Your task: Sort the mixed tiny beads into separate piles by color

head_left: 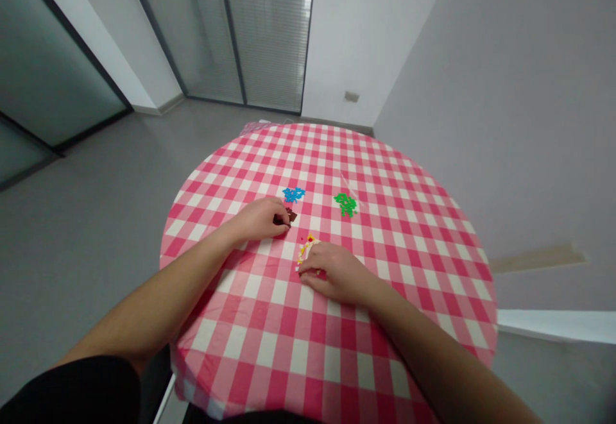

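Observation:
My left hand (264, 219) is at the small dark brown pieces (292, 216), its thumb and fingers curled together over them. Whatever lies between those fingertips is hidden. Closer to me, my right hand (337, 272) rests low over a cluster of tiny yellow, white and red pieces (309, 242). Its thumb and fingertips are pinched together at the cluster's near edge, and what they grip is too small to name. Part of this cluster is covered by the hand.
Blue pieces (293, 194) lie beyond my left hand, and a heap of green pieces (345, 204) lies farther right. All rest on a round table with a red-and-white checked cloth (409, 238). Glass partitions (269, 39) and a grey wall (520, 122) stand around.

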The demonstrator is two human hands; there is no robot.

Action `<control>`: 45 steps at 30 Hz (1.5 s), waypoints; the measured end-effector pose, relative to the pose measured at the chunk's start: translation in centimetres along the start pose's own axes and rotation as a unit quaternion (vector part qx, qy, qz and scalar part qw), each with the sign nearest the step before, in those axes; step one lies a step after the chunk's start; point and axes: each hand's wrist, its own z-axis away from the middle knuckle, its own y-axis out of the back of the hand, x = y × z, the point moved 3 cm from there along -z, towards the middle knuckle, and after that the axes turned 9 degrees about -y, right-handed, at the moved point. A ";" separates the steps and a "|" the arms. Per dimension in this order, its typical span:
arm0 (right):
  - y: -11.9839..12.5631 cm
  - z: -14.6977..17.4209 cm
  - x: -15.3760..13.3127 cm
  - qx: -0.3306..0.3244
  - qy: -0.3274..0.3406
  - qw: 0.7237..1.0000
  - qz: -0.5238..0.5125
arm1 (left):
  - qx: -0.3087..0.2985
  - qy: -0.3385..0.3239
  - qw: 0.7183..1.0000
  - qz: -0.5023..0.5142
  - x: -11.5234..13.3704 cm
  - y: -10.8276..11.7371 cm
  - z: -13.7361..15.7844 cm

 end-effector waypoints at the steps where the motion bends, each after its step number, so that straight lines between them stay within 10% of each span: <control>1: -0.2 0.0 0.0 -0.001 0.001 1.000 0.010 | 0.002 -0.001 1.000 0.004 0.1 0.1 0.0; 13: -0.7 0.0 -1.4 -0.018 -0.009 0.991 0.133 | 0.168 0.110 0.980 0.013 -0.8 1.4 0.6; 25: -1.1 -0.1 -0.9 -0.006 0.011 0.989 0.144 | 0.174 0.108 0.978 0.047 -0.6 1.1 0.5; 34: 2.2 0.0 1.9 0.259 -0.111 0.953 -0.111 | 0.164 -0.076 0.976 0.125 3.7 -0.6 -0.2; 45: 1.6 0.0 2.7 0.293 -0.152 0.926 -0.184 | 0.132 -0.094 0.974 0.160 5.0 -1.6 -0.5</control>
